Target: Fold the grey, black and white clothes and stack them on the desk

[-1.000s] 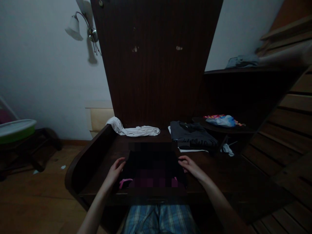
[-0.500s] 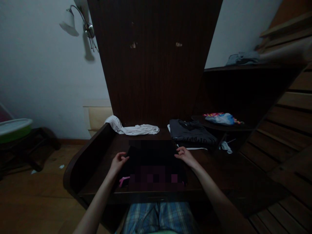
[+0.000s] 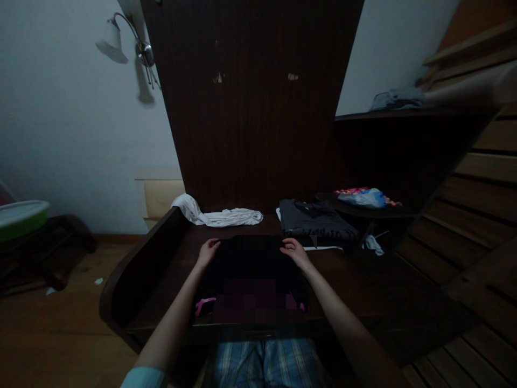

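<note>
We pinch the far corners of a black garment [image 3: 246, 264] with pink trim between the fingers of our left hand [image 3: 208, 252] and right hand [image 3: 295, 252]. It lies on the tabletop [image 3: 343, 280], nearer us than the white cloth [image 3: 234, 217] and dark gray shirt [image 3: 311, 220].

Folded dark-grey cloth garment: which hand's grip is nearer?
Right. The right grip is just in front of the dark-grey garment, by its near left corner; the left grip is farther off, leftward.
</note>
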Tool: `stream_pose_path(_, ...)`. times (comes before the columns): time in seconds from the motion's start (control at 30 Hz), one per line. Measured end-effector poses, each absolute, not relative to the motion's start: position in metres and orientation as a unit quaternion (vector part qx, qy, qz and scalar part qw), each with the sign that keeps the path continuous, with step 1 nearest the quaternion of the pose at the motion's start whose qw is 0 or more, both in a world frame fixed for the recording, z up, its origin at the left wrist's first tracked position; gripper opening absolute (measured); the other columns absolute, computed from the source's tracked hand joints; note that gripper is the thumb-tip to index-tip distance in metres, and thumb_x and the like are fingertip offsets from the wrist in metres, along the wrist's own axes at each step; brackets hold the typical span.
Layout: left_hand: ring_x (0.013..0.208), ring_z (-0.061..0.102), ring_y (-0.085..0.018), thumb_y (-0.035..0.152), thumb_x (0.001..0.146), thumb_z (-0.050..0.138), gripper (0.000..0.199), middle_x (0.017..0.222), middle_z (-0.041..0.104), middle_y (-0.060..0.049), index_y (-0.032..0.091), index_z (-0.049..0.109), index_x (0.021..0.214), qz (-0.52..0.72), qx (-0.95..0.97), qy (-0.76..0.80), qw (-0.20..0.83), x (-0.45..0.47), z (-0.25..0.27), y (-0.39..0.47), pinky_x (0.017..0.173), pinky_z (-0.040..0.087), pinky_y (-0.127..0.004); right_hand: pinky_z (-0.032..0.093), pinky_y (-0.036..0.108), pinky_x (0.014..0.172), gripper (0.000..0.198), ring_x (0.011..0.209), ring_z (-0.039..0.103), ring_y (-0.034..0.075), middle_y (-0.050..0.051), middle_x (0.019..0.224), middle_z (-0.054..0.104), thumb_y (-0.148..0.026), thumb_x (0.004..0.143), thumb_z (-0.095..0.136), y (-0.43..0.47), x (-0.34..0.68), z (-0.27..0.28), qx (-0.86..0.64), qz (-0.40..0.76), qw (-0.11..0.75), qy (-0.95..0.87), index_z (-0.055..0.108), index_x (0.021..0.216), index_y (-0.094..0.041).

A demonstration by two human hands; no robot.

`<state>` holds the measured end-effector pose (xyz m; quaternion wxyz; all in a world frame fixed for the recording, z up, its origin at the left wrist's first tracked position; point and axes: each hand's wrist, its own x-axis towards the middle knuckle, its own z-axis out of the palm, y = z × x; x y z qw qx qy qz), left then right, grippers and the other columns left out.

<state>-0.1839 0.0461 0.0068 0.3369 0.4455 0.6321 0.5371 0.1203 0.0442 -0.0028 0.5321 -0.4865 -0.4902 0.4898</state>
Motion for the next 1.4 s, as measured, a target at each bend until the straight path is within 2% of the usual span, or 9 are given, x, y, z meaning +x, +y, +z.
stream_pose_path(0.13,0.073,0.058,-0.018,0.03,0.059,0.063,0.019,0.067,0.06,-0.001,0.016,0.058,0.07,0.565,0.439,0.627,0.307,-0.185,0.0,0.046,0.07,0.043,-0.027,0.032,0.022,0.049,0.033,0.048,0.04,0.008,-0.009,0.055,0.041,-0.026,0.044,0.063,0.048,0.121,-0.01,-0.477,0.44,0.565,-0.51,0.047,0.072,-0.023)
stream_pose_path(0.3,0.077,0.058,-0.019,0.031,0.06,0.061,0.02,0.071,0.061,-0.002,0.016,0.058,0.072,0.589,0.431,0.616,0.297,-0.187,-0.003,0.048,0.074,0.042,-0.03,0.029,0.021,0.047,0.036,0.047,0.036,0.008,-0.01,0.054,0.037,-0.024,0.043,0.063,0.052,0.12,-0.014,-0.466,0.408,0.603,-0.503,0.047,0.075,-0.023)
stream_pose_path(0.43,0.073,0.059,-0.019,0.035,0.06,0.063,0.024,0.07,0.062,-0.003,0.015,0.059,0.072,0.602,0.429,0.6,0.307,-0.188,-0.005,0.052,0.072,0.044,-0.03,0.034,0.022,0.048,0.046,0.049,0.043,0.009,-0.008,0.058,0.043,-0.028,0.041,0.069,0.053,0.121,-0.015,-0.482,0.453,0.579,-0.476,0.05,0.083,-0.024)
stream_pose_path(0.57,0.074,0.059,-0.019,0.036,0.06,0.063,0.026,0.071,0.063,-0.003,0.015,0.06,0.073,0.609,0.427,0.588,0.317,-0.19,-0.005,0.052,0.073,0.045,-0.031,0.034,0.022,0.046,0.032,0.051,0.049,0.012,-0.004,0.056,0.051,-0.041,0.055,0.065,0.056,0.126,-0.012,-0.496,0.525,0.538,-0.434,0.055,0.08,-0.024)
stream_pose_path(0.63,0.077,0.059,-0.019,0.036,0.061,0.063,0.025,0.073,0.064,-0.003,0.015,0.06,0.075,0.612,0.426,0.586,0.318,-0.191,-0.005,0.052,0.074,0.045,-0.031,0.035,0.022,0.046,0.026,0.052,0.052,0.013,-0.003,0.056,0.055,-0.04,0.058,0.064,0.056,0.129,-0.01,-0.496,0.542,0.527,-0.428,0.057,0.077,-0.023)
stream_pose_path(0.83,0.079,0.059,-0.02,0.035,0.061,0.063,0.025,0.074,0.064,-0.003,0.015,0.06,0.075,0.613,0.429,0.58,0.322,-0.192,-0.007,0.053,0.075,0.045,-0.031,0.039,0.023,0.05,0.039,0.053,0.056,0.013,-0.004,0.06,0.062,-0.028,0.047,0.072,0.048,0.131,-0.007,-0.463,0.563,0.512,-0.455,0.057,0.083,-0.023)
stream_pose_path(1.03,0.084,0.058,-0.021,0.034,0.063,0.06,0.021,0.076,0.063,-0.004,0.016,0.06,0.074,0.617,0.428,0.582,0.313,-0.196,-0.007,0.056,0.078,0.044,-0.032,0.039,0.024,0.049,0.042,0.048,0.052,0.011,-0.005,0.054,0.058,-0.035,0.04,0.074,0.053,0.134,-0.007,-0.525,0.428,0.605,-0.419,0.049,0.071,-0.021)
stream_pose_path(1.2,0.081,0.059,-0.02,0.033,0.061,0.061,0.021,0.073,0.063,-0.003,0.016,0.06,0.073,0.61,0.43,0.583,0.321,-0.195,-0.006,0.057,0.077,0.044,-0.031,0.034,0.022,0.041,0.039,0.038,0.043,0.009,-0.008,0.042,0.047,-0.04,0.044,0.072,0.056,0.136,-0.009,-0.562,0.39,0.597,-0.42,0.04,0.058,-0.022)
stream_pose_path(1.4,0.071,0.059,-0.018,0.033,0.059,0.063,0.023,0.069,0.063,-0.002,0.015,0.061,0.074,0.597,0.43,0.59,0.334,-0.194,-0.003,0.054,0.07,0.045,-0.029,0.021,0.019,0.031,0.034,0.03,0.038,0.008,-0.007,0.037,0.043,-0.049,0.06,0.059,0.045,0.138,-0.003,-0.586,0.422,0.54,-0.431,0.038,0.056,-0.022)
